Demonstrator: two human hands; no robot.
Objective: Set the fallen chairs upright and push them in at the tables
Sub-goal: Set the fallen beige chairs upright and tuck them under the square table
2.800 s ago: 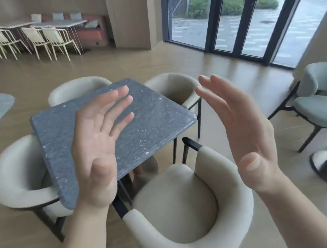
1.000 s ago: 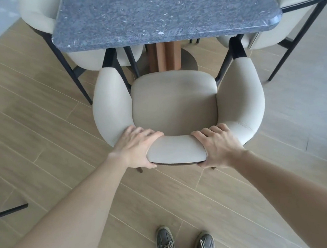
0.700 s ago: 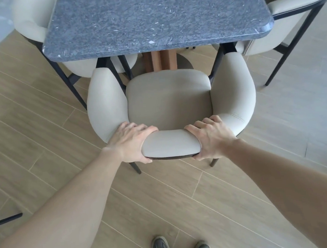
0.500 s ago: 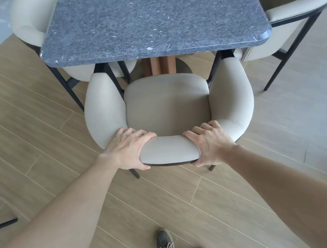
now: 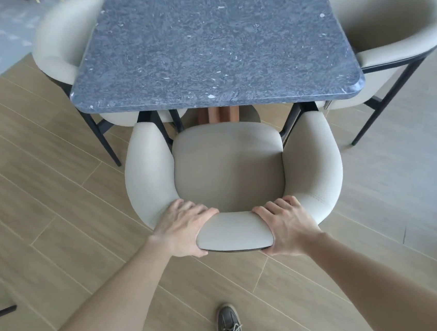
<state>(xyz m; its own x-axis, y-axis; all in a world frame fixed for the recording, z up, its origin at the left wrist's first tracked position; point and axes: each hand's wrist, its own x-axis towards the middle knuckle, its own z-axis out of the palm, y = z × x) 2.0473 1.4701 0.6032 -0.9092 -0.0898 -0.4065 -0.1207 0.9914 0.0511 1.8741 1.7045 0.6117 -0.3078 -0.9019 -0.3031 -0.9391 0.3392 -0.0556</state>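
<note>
The chair (image 5: 228, 169) stood upright facing the tabletop (image 5: 212, 44), its armrest tips just under the near edge and its seat still outside, while the left hand (image 5: 184, 231) and right hand (image 5: 285, 225) gripped the backrest, fingers curled over it.

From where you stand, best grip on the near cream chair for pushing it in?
Top of the curved backrest, from behind, left hand and right hand either side of centre. It is upright and faces the table, so the push runs straight under.
</note>
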